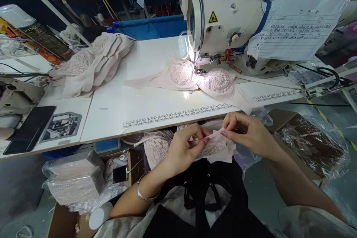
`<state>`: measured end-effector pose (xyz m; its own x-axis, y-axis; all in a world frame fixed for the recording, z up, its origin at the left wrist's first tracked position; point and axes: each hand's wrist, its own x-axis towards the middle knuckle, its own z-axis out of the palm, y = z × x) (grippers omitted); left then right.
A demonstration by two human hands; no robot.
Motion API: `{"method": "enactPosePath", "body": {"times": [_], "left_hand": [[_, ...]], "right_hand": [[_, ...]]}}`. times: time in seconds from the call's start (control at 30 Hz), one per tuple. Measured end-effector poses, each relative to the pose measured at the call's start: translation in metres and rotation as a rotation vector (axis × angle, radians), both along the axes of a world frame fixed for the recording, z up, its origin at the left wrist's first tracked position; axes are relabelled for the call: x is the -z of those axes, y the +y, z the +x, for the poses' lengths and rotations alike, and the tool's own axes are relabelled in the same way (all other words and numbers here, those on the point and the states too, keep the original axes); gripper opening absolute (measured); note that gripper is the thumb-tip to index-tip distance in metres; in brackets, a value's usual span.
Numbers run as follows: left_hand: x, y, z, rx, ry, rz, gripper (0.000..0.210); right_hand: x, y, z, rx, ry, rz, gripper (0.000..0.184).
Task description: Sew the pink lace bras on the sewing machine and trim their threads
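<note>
Over my lap, just below the table's front edge, both hands pinch a pale pink lace bra piece [213,148]. My left hand [187,145] grips its upper edge from the left, thumb against bent fingers. From the right, my right hand [245,130] pinches the same edge between thumb and fingertips. More pale lace pieces [157,147] lie underneath, partly hidden by my left hand. On the table, a pale pink lace bra [219,81] lies spread with its middle by the needle of the white sewing machine [220,18], whose lamp is lit.
A stack of lace bras [97,63] lies at the table's left, beside a spray can [36,33]. A printed ruler [178,114] runs along the front edge. Boxes hold plastic-wrapped bundles [75,178] below left and clear plastic [315,145] at right. Red-handled scissors [230,55] lie behind the machine's needle.
</note>
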<state>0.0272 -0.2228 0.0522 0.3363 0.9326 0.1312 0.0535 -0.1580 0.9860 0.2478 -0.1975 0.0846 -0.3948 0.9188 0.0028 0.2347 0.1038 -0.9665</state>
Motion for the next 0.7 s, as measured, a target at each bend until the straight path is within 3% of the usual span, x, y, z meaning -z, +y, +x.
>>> {"method": "enactPosePath", "body": {"times": [0.27,0.4,0.53,0.7], "left_hand": [[-0.009,0.002,0.009,0.051,0.074,-0.111,0.013],[-0.005,0.004,0.015,-0.064,0.079,-0.153,0.024],[-0.003,0.008,0.017,-0.055,-0.090,-0.293,0.022],[0.002,0.013,0.017,-0.034,-0.192,-0.355,0.022]], "right_hand": [[-0.007,-0.008,-0.011,-0.035,-0.052,0.070,0.016],[-0.003,-0.009,-0.012,0.002,-0.106,0.157,0.011],[0.007,-0.005,-0.001,0.060,-0.102,0.150,0.043],[0.014,0.000,0.005,-0.030,-0.205,0.153,0.055]]}}
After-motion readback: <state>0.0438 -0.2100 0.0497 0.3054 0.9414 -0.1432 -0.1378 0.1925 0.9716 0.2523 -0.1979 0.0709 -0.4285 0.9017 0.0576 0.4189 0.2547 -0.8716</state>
